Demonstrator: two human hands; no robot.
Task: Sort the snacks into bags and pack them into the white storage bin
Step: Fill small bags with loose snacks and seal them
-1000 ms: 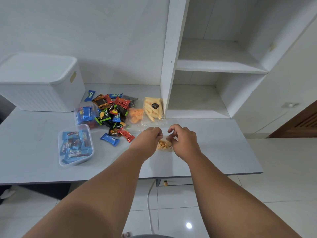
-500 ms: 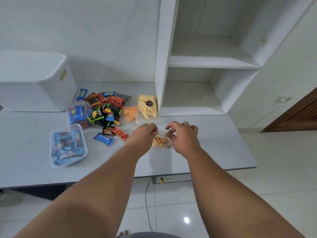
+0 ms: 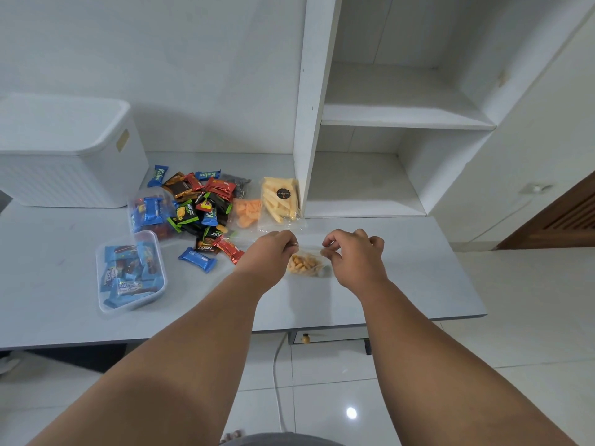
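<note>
pinches the mouth of a small clear bag (image 3: 306, 264) at both corners: the left corner with the left grip (image 3: 273, 252), the right corner with the right grip (image 3: 354, 257), fingers curled, thumb pressed against forefinger on the thin plastic. holds the bag near the front middle of the grey worktop (image 3: 412, 272), belly low, touching the surface or just over it; cannot tell which. shows through the film a heap of small, rounded, orange-tan nuggets bunched in the lower part. sits well apart from the ribbed white storage bin (image 3: 70, 156) at the far left. lies just in front of a bag of pale sticks (image 3: 280, 201) and a bag of orange crisps (image 3: 246, 212), near a pile of wrapped snacks (image 3: 199, 210) and a clear tub of blue wrappers (image 3: 128, 272) further left.
</note>
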